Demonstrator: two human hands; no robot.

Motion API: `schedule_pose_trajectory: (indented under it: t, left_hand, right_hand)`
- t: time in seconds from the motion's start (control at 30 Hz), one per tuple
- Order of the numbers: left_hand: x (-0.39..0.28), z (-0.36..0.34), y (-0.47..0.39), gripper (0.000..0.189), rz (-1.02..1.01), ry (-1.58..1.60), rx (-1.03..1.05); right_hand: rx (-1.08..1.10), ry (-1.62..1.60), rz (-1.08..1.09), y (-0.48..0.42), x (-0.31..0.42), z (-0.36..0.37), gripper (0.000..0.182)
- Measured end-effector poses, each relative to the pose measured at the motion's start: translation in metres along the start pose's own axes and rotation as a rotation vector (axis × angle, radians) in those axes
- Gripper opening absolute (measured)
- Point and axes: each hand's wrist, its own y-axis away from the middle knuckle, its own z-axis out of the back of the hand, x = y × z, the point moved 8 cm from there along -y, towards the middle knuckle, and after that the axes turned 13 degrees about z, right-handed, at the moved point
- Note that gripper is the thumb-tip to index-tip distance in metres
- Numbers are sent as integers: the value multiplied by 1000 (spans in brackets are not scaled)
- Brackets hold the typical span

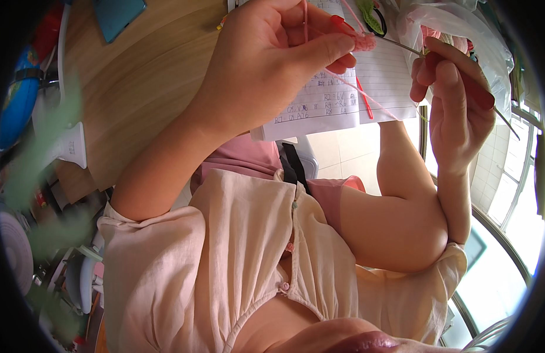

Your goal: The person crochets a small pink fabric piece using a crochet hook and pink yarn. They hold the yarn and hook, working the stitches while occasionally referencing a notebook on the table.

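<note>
Between the thumb and fingers of my left hand [272, 61] is a small pink crochet piece [365, 43]. Pink yarn [305, 22] runs over the fingers of that hand, and another pink strand [365, 94] trails down across the notebook. My right hand [457, 97] grips the red handle [473, 84] of a crochet hook, whose thin metal shaft [402, 46] reaches to the crochet piece. Metal also sticks out of the handle's other end. The fingers and yarn hide the exact stitch at the tip. Below the left fingers lies a red plastic yarn needle [365, 99] on the notebook.
An open lined notebook [387, 88] with handwriting lies at the wooden table's [157, 66] edge. Beyond it are a green crocheted piece [367, 15] and a black loop [380, 22]. A clear plastic bag [497, 57] holds yarn. A blue phone-like slab [118, 17] and a globe [18, 101] are leftward.
</note>
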Motion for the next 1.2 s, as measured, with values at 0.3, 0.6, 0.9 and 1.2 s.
schedule_pose_trajectory:
  t: [0.3,0.6,0.9,1.2]
  left_hand:
    - [1,0,0,74,8,23,3]
    - [0,0,0,72,5,7,8]
    - [-2,1,2,73,-14,-37,-21]
    - [-7,-1,5,75,-203,-141,-39]
  right_hand:
    - [-10,8,-3,0,-1,2,33]
    - [-25,-29,-31,1,-2,4,33]
    - [75,145,82,-4,14,-9,30]
    - [95,302,150,-5,26,-19,26]
